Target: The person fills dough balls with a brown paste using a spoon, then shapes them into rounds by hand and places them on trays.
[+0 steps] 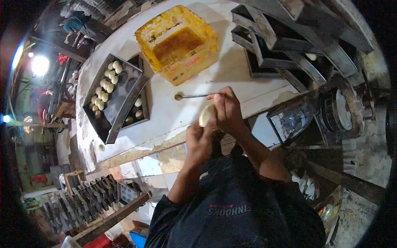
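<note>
My left hand (198, 142) and right hand (225, 109) press one dough ball (206, 115) between them, below the yellow crate (178, 43); the tray (113, 97) left of it is half filled.

A pale lump of dough (207, 115) is held between the left hand (199, 142) and the right hand (226, 108), above the near edge of the white bench (182, 111). A small spoon (191, 96) lies on the bench just beyond the hands. A yellow tub (178, 43) stands toward the far edge. Dark metal trays (118, 99) with rows of dough balls (105, 89) rest at the left edge. Empty dark tins (285, 41) are stacked at the right corner.
</note>
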`<state>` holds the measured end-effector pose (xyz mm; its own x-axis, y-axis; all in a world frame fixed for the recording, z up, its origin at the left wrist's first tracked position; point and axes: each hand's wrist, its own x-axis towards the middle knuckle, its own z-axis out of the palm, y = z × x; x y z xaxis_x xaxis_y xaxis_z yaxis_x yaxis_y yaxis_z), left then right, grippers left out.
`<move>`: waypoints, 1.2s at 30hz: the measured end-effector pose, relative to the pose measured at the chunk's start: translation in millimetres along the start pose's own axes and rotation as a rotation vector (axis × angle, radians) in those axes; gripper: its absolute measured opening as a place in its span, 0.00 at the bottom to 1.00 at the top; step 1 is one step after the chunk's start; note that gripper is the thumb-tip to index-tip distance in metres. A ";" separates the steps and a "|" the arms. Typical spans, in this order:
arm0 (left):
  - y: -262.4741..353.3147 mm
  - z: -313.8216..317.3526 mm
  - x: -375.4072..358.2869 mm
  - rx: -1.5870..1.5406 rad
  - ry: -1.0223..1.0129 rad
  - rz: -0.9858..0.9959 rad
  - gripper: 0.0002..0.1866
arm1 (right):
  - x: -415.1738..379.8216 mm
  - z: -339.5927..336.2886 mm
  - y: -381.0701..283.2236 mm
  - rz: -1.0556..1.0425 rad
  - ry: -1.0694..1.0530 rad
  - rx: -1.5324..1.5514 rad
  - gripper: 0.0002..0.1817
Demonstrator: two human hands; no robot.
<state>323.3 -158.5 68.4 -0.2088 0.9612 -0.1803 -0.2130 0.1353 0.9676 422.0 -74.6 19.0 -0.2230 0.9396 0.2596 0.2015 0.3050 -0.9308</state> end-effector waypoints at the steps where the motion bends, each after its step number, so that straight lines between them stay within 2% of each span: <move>1: -2.8 -14.0 6.8 -0.310 0.026 -0.141 0.16 | 7.7 8.0 4.4 -0.080 0.048 -0.029 0.17; 2: -10.3 -23.8 11.8 -0.316 0.035 -0.139 0.16 | 16.2 16.5 7.3 -0.162 0.094 -0.059 0.16; 3: -19.8 -35.5 16.1 -0.326 0.102 -0.178 0.16 | 18.2 25.9 2.9 -0.107 0.039 -0.013 0.15; 4: -31.6 -50.6 21.4 -0.335 0.165 -0.216 0.17 | 24.3 48.0 8.8 -0.229 0.045 -0.148 0.16; 6: -41.7 -74.8 31.8 -0.349 0.101 -0.290 0.18 | 34.5 68.4 14.6 -0.113 -0.284 0.058 0.23; 7: -40.0 -91.0 37.5 -0.532 0.097 -0.246 0.18 | 45.2 79.9 18.8 0.057 -0.354 0.142 0.20; 8: -36.4 -111.1 44.2 -0.716 0.094 -0.196 0.18 | 56.8 92.2 33.8 0.054 -0.372 0.134 0.20; 11: -17.8 -166.5 59.9 -0.541 0.174 -0.116 0.20 | 72.9 120.3 98.5 -0.141 -0.284 -0.557 0.12; 12: 1.5 -176.7 64.5 -0.564 0.264 -0.164 0.20 | 72.0 122.2 113.3 -0.224 -0.211 -0.843 0.10; 13: 5.9 -190.9 69.2 -0.569 0.273 -0.145 0.22 | 75.2 120.0 123.2 -0.265 -0.329 -0.827 0.14; 14: 10.1 -203.8 74.9 -0.551 0.259 -0.124 0.22 | 73.2 118.5 132.9 -0.269 -0.335 -0.844 0.14; 15: 14.0 -216.8 80.7 -0.534 0.244 -0.102 0.22 | 68.8 115.4 142.1 -0.247 -0.438 -0.746 0.13; 16: 15.0 -228.2 91.5 -0.556 0.180 -0.069 0.22 | 71.3 113.5 138.8 -0.215 -0.540 -0.649 0.12; 17: 16.4 -233.8 98.6 -0.544 0.156 -0.023 0.23 | 72.6 106.1 136.0 -0.206 -0.550 -0.672 0.12; 19: 5.2 -255.7 113.0 -0.484 0.157 -0.076 0.24 | 93.1 89.3 74.2 -0.190 -0.573 -0.547 0.13; 22: -0.1 -266.5 137.1 -0.487 0.185 -0.146 0.25 | 152.8 69.4 -1.9 -0.260 -0.374 -0.532 0.15; 24: 5.8 -266.3 157.8 -0.465 0.127 -0.193 0.27 | 207.4 63.1 -15.5 -0.298 -0.272 -0.627 0.16; 25: 2.3 -268.0 165.8 -0.531 0.076 -0.245 0.28 | 236.1 64.8 -23.5 -0.177 -0.302 -0.708 0.16; 27: 11.4 -263.0 181.7 -0.504 0.021 -0.248 0.29 | 284.1 79.8 -12.7 -0.172 -0.487 -0.762 0.16; 29: 12.5 -260.1 192.9 -0.395 -0.017 -0.187 0.30 | 314.8 93.4 20.1 -0.148 -0.850 -0.947 0.15; 31: 19.0 -267.3 193.9 -0.404 -0.039 -0.236 0.30 | 344.6 114.3 65.8 -0.051 -1.081 -1.102 0.15; 33: 19.5 -275.2 190.7 -0.398 -0.009 -0.284 0.32 | 368.9 143.9 75.6 0.029 -1.251 -1.339 0.10; 34: 14.0 -280.9 186.5 -0.399 -0.029 -0.309 0.32 | 370.0 153.8 70.0 0.066 -1.252 -1.335 0.10; 36: 0.9 -292.5 178.2 -0.387 0.042 -0.335 0.33 | 359.2 162.3 63.0 0.140 -1.424 -1.271 0.08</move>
<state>6.6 -57.4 -14.5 -0.1049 0.8687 -0.4840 -0.6109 0.3278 0.7207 199.8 256.9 11.9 -0.5158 0.3615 -0.7767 0.6154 0.7871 -0.0423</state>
